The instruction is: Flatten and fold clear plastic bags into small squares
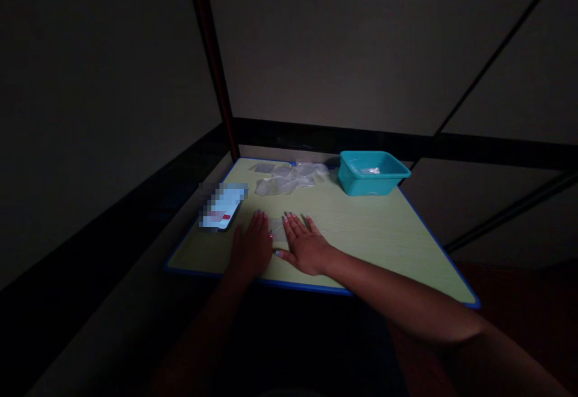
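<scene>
- A small, flat, translucent plastic piece (279, 229) is lying on the pale yellow-green wooden-looking table (370, 234) with blue edging; its outline is blending into the surface, and its sides are partly disappearing at the hands.
- Dim light is obscuring the left forearm and the person's lap; the bottom of the view is cutting off both arms.
- Square blocks are blurring much of the black phone with a lit pale screen (229, 203), which is lying left of the left hand; its screen content is not showing clearly.
- A turquoise plastic basket (374, 185) is standing at the far right of the table, its front wall hiding part of the inside; something pale and shiny is showing within, too indistinct to name.
- Thin clear plastic bags (289, 179) are lying loosely overlapped near the far edge, beyond the hands; their number is hard to tell.
- The translucent piece is lying between the hands, beside the left thumb and the right fingertips; contact under either hand is impossible to confirm.
- The left hand (253, 246) is resting palm down, its fingers extending forward, unclenched.
- The right hand (307, 249) is lying palm down, its fingers straight and slightly spread, grasping nothing visible, its thumb pointing toward the left hand.
</scene>
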Motion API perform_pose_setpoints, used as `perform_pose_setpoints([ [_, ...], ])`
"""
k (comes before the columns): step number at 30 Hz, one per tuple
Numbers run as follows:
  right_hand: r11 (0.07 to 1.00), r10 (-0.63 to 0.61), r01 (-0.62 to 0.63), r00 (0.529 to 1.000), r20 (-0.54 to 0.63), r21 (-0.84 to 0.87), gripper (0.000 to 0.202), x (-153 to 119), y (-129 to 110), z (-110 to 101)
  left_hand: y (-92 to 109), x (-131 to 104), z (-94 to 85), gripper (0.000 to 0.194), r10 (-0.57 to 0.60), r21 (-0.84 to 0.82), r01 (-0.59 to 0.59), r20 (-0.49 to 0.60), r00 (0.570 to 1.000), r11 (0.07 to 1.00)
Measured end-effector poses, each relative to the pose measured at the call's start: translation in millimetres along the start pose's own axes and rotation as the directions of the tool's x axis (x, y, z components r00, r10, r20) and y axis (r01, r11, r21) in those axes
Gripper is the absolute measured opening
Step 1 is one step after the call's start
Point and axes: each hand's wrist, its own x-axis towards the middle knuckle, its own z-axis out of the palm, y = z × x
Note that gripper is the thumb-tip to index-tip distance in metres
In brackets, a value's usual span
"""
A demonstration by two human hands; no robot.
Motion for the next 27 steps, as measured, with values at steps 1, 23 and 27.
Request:
perform_pose_setpoints([
  [1, 1.0, 0.009, -0.009, 1.0, 0.005, 0.003, 0.085, -3, 1, 0, 0, 0, -0.4, 0.05, 0.0, 0.0, 0.0, -0.002, 1.0, 1.0],
  [23, 1.0, -0.006, 0.005, 0.999, 0.035, 0.016, 0.075, -10, 7, 5, 58, 6, -16.2, 0.065, 0.354, -0.308, -0.338, -0.005, 0.935, 0.889],
  [27, 0.999, -0.01, 0.01, 1.0, 0.001, 0.032, 0.075, -9, 7, 7, 49, 12, -10.5, 0.065, 0.31, -0.259, -0.295, 0.016, 0.951, 0.92],
])
